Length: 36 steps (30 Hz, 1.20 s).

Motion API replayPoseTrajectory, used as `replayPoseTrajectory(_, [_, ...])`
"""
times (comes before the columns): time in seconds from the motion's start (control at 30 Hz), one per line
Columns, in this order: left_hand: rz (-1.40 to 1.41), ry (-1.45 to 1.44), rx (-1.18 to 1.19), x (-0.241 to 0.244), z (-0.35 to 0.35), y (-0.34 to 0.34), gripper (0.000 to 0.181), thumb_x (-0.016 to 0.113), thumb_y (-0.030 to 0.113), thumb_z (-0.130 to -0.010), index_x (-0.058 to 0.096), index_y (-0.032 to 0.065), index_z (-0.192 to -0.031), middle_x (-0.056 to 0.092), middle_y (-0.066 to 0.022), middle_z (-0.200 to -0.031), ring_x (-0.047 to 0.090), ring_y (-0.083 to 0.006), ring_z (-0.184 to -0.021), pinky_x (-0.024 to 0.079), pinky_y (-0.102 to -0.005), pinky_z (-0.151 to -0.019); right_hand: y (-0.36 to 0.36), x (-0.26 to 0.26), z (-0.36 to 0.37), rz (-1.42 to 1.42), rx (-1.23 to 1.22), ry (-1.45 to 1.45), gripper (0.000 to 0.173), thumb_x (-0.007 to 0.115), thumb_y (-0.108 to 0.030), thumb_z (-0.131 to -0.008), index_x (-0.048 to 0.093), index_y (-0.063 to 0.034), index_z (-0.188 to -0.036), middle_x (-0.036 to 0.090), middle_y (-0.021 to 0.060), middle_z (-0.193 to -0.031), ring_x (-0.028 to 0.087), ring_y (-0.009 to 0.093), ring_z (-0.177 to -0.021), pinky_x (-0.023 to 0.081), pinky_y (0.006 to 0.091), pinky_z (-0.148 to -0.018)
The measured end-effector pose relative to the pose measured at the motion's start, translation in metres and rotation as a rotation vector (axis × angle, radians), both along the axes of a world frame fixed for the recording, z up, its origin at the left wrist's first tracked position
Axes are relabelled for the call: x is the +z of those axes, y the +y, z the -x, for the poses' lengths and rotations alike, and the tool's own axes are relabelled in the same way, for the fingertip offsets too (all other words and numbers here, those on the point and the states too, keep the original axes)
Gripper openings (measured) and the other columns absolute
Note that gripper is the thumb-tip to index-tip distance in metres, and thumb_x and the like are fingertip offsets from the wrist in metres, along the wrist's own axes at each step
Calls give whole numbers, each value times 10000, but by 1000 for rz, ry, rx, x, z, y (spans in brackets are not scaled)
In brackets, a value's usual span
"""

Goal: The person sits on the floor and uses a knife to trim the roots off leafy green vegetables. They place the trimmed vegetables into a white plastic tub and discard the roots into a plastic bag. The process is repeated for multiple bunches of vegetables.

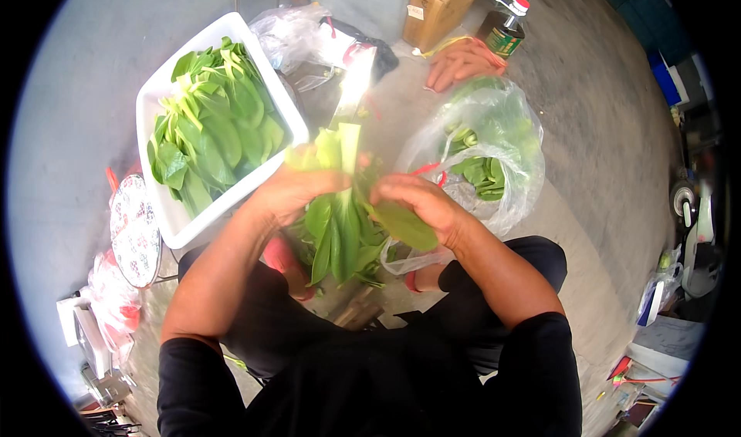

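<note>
My left hand (298, 191) grips a bunch of leafy greens like bok choy (341, 229), its pale cut stems up and its leaves hanging down. Just right of it, my right hand (419, 200) pinches a single green leaf (408, 226) at the side of the bunch. More loose leaves show below the bunch, between my feet. A white plastic tub (156, 205) on the left holds a heap of similar greens (214, 124). To the right stands a clear plastic bag (521, 153) with more greens (486, 176) inside.
A glaring flat strip (353, 87), possibly a blade, lies beyond the stems. Farther back are crumpled plastic bags (289, 32), a net of carrots (466, 64), a cardboard box (437, 17) and a red-capped jug (503, 29). A patterned round stool seat (136, 231) stands beside the tub.
</note>
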<state>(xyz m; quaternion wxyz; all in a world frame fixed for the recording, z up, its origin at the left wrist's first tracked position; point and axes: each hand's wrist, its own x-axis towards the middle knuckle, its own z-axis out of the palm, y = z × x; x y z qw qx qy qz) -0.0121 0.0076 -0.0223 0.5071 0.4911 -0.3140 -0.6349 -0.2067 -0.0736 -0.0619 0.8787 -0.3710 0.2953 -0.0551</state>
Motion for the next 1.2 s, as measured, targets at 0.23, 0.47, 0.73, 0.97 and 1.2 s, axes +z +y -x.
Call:
replayPoseTrajectory(0.23, [-8,-178,-1,-2,11,-5,357,618,87,-708,590,8,-1055,615,-54,-959,561,-126,-864,433,-266,-802,-2,15,-3,566,87,23,221,662,-221,-795,598,-28,-882,586,0,-851,529,71,-781,430,233,-697])
replayPoseTrajectory(0.47, [-25,-178,-2,-7,13,-7,353,617,45,-725,574,1,-1072,617,-61,-961,578,-128,-852,456,-262,-788,-6,7,-4,741,38,77,246,624,-98,-773,557,30,-972,599,33,-848,549,101,-807,437,244,-745])
replayPoseTrajectory(0.73, [24,-163,108,10,17,-6,330,625,44,-733,570,13,-1056,625,-66,-938,583,-126,-825,467,-269,-750,-25,-15,4,403,-152,133,188,480,-93,-832,542,-8,-988,583,61,-803,562,147,-741,491,305,-679])
replayPoseTrajectory(0.97, [4,-145,71,6,12,-3,356,610,47,-736,562,16,-1087,614,-46,-944,564,-114,-840,450,-260,-776,-16,11,-5,-109,-378,-34,182,494,-182,-884,559,-29,-958,561,68,-830,563,167,-747,500,349,-686])
replayPoseTrajectory(1.2, [21,-61,45,11,14,-2,335,611,53,-734,562,22,-1064,609,-35,-904,562,-109,-800,452,-255,-739,-29,1,5,27,-298,-13,215,498,-192,-897,599,-25,-987,583,56,-823,579,149,-706,493,278,-688])
